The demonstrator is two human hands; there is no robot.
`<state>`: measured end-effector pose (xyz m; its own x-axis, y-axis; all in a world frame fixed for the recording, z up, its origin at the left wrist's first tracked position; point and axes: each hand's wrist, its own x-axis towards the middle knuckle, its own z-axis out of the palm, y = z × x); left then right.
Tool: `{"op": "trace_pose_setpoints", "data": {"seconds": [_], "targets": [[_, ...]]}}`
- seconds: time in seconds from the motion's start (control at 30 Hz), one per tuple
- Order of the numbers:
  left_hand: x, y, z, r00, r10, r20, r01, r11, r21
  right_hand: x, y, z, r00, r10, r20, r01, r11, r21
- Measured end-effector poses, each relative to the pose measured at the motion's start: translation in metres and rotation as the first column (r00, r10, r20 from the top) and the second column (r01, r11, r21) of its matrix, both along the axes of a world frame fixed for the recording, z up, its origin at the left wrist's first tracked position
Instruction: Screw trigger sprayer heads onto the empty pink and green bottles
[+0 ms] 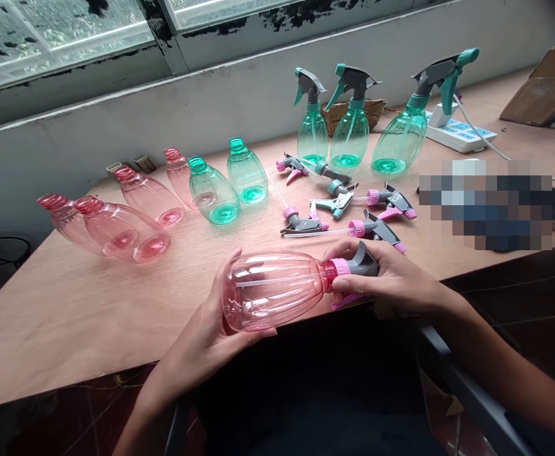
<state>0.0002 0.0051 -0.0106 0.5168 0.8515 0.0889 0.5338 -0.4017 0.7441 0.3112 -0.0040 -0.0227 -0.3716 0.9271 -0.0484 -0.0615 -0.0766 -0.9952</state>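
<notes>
A clear pink spray bottle (pixel 277 294) lies sideways between my hands at the table's front edge. My left hand (pixel 223 316) wraps round its base. At its neck, my right hand (pixel 382 272) grips the pink collar of a grey trigger spray head (pixel 363 261), whose thin tube shows inside the bottle. Whether the collar is fully seated I cannot tell. Just beyond my right hand lie several loose spray heads, among them a pink-collared one (pixel 377 229) and a teal one (pixel 337 201).
Several open pink bottles (pixel 125 231) and two open green bottles (pixel 248 171) stand at the left. Three green bottles with spray heads (pixel 350 136) stand at the back. A white power strip (pixel 462 134), a cardboard box (pixel 543 88) and a blurred-out patch are at the right.
</notes>
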Motion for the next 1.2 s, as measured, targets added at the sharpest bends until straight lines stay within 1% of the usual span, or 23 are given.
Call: {"op": "trace_pose_setpoints", "data": {"seconds": [0.13, 0.23, 0.33, 0.4, 0.57, 0.73, 0.9, 1.2], "targets": [[0.0005, 0.0001, 0.0008, 1.0, -0.015, -0.005, 0.015, 0.999, 0.033, 0.0009, 0.0003, -0.0008, 0.999, -0.008, 0.039, 0.006, 0.999, 0.04], [0.0021, -0.0005, 0.0021, 1.0, -0.013, 0.01, 0.013, 1.0, 0.019, 0.0034, 0.0015, -0.0032, 0.996, -0.006, 0.094, -0.003, 0.996, 0.087], [0.0045, -0.0009, 0.0041, 1.0, -0.013, 0.019, 0.013, 1.0, 0.001, 0.0053, 0.0023, -0.0043, 0.984, -0.045, 0.173, 0.022, 0.991, 0.134], [0.006, -0.0009, 0.0055, 1.0, -0.01, 0.028, 0.011, 1.0, -0.007, 0.0056, 0.0023, -0.004, 0.978, -0.06, 0.199, 0.032, 0.989, 0.142], [0.0068, -0.0006, 0.0066, 1.0, 0.012, 0.025, -0.012, 1.0, -0.012, 0.0054, 0.0017, -0.0039, 0.99, -0.022, 0.14, 0.005, 0.993, 0.119], [0.0057, -0.0008, 0.0053, 1.0, 0.011, 0.009, -0.011, 1.0, 0.023, 0.0052, 0.0024, -0.0042, 0.991, -0.021, 0.131, 0.003, 0.991, 0.137], [0.0066, -0.0006, 0.0062, 1.0, 0.005, 0.02, -0.005, 1.0, -0.002, 0.0047, 0.0023, -0.005, 0.997, 0.01, 0.081, -0.019, 0.993, 0.115], [0.007, -0.0008, 0.0067, 1.0, -0.002, 0.03, 0.002, 1.0, -0.015, 0.0061, 0.0033, -0.0053, 0.984, -0.055, 0.169, 0.024, 0.983, 0.18]]}}
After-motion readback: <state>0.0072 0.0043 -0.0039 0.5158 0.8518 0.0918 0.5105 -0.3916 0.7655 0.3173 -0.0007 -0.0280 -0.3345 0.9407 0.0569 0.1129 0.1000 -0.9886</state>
